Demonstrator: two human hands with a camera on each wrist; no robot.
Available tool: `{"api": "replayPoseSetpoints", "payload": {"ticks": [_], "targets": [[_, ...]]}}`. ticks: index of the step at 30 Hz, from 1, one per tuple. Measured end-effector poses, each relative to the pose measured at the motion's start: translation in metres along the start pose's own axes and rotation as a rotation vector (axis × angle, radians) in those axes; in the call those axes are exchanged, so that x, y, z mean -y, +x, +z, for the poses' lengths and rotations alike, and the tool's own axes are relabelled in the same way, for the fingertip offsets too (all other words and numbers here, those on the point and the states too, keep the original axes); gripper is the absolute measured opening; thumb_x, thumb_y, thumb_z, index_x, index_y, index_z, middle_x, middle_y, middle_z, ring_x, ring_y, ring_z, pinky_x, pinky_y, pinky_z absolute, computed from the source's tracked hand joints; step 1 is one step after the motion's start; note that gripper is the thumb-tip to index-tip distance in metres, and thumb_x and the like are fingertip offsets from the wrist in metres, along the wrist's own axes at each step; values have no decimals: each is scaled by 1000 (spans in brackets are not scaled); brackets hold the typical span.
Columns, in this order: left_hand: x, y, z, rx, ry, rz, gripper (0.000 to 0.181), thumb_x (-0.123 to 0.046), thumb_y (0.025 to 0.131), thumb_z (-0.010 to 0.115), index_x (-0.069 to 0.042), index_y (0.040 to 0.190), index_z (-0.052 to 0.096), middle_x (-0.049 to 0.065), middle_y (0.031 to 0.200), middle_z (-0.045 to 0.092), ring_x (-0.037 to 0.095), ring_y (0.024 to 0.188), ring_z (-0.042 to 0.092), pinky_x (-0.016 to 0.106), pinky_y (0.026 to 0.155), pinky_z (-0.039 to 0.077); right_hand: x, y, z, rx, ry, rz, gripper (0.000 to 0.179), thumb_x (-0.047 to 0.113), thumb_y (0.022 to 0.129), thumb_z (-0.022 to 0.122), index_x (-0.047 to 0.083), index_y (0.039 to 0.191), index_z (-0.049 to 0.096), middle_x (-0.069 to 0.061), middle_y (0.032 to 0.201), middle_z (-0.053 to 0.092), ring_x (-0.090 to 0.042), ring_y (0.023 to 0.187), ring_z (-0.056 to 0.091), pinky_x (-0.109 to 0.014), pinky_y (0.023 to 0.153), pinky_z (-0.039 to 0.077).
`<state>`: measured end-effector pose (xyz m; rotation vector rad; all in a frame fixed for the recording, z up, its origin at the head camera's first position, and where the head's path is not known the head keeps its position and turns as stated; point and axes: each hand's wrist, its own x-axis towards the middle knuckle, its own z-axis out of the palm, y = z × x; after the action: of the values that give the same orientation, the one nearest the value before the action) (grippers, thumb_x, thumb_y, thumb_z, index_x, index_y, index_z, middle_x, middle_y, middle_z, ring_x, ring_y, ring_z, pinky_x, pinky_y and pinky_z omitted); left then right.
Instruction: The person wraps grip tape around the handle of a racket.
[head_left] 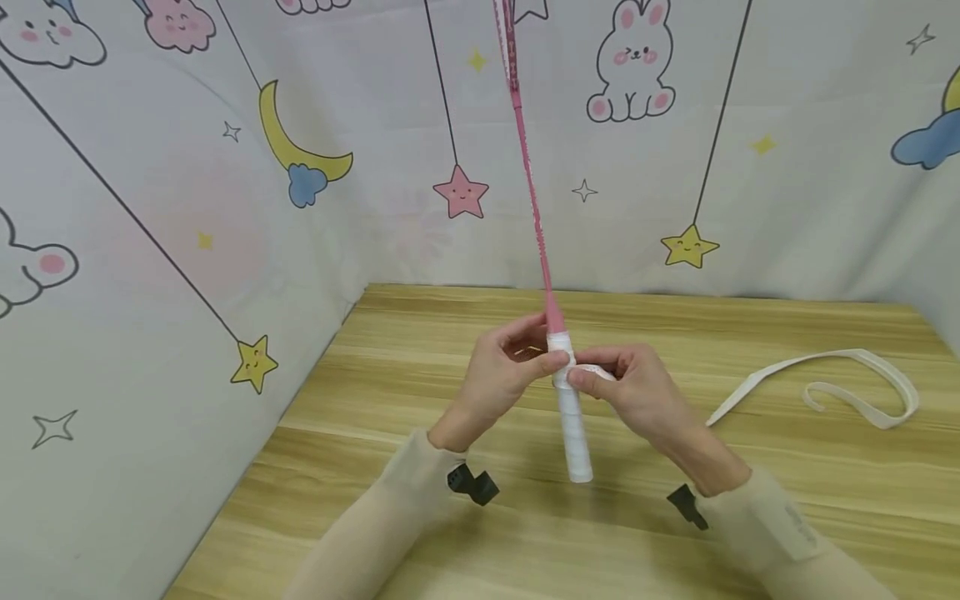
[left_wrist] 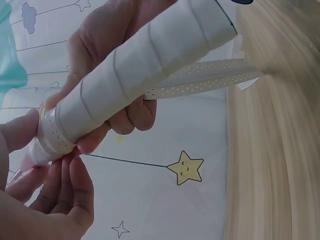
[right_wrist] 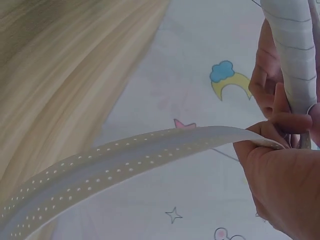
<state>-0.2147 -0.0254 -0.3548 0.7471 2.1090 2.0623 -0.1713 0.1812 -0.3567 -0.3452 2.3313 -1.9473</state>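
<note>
A badminton racket with a pink shaft stands tilted upright above the table. Its handle is wrapped in white tape in overlapping turns. My left hand holds the handle's upper end just below the pink cone, thumb on the front. Beside it, my right hand pinches white grip tape against the handle, and the two hands nearly meet. In the right wrist view the grip tape, perforated along two bands, trails from the right fingers. The left wrist view shows perforated tape around the handle's upper end.
A white strip curls over the wooden table to the right, its near end passing behind the right wrist. A cartoon-printed white cloth hangs behind and at the left. Dark devices are strapped at both wrists.
</note>
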Motion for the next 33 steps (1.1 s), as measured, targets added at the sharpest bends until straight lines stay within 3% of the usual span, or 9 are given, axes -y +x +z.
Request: {"api": "replayPoseSetpoints", "payload": {"ticks": [3,7,8,14,22,24,27,30,33], "targets": [[-3,-1,6,-61,65,22,48,0,94,82,3,141,68,28,121,74,4,99,69,32,94,64,-1,0,4,-34,1,-7,33,7,103,74,-10,131,73,-4,112,85,-1,98,74,-23,91,62],[-5,-1,8,-101,114,21,46,-4,93,85,3,136,72,24,118,77,6,98,71,35,95,65,-3,0,7,-76,-31,-6,32,8,102,76,-7,130,75,-18,120,82,-1,98,75,-21,89,63],[-5,0,7,-104,121,15,45,-4,93,85,3,136,72,25,117,77,6,98,71,31,93,64,-3,0,7,-82,-49,-9,32,9,102,77,-6,130,76,-20,119,82,-1,96,74,-21,87,63],[-4,2,1,-92,97,-32,42,0,92,84,5,132,74,28,117,77,6,95,71,29,95,63,1,-1,6,-76,-165,-22,27,12,101,78,-4,124,80,-13,102,83,-8,78,63,-25,71,56],[-5,3,-2,-48,-6,-88,36,6,96,77,11,131,72,30,118,75,7,94,69,23,84,58,8,-5,2,-90,-232,-12,21,14,99,81,0,114,84,-11,100,85,-8,76,64,-25,70,55],[-6,3,-3,-40,-16,-94,36,6,95,77,11,131,72,27,115,76,7,94,69,23,83,58,9,-6,2,-96,-251,-24,18,15,98,82,1,109,85,-11,98,85,-7,77,67,-25,72,56],[-5,4,-3,-22,-57,-106,37,7,95,77,12,132,71,14,106,79,7,93,70,23,84,59,10,-6,1,-89,-250,-38,15,15,98,83,1,104,85,-11,94,85,-6,78,70,-25,73,55],[-3,4,-3,15,-149,-123,39,9,97,72,16,135,66,-3,98,79,7,94,73,22,83,59,9,-6,0,-70,-218,-32,15,15,98,83,1,102,85,-10,92,85,-6,79,70,-26,74,56],[-2,4,-3,64,-250,-132,42,13,101,64,20,141,58,-10,95,79,6,96,75,21,84,60,8,-5,-2,-58,-185,-10,17,16,97,83,0,103,84,-8,93,84,-7,81,70,-26,76,57]]}}
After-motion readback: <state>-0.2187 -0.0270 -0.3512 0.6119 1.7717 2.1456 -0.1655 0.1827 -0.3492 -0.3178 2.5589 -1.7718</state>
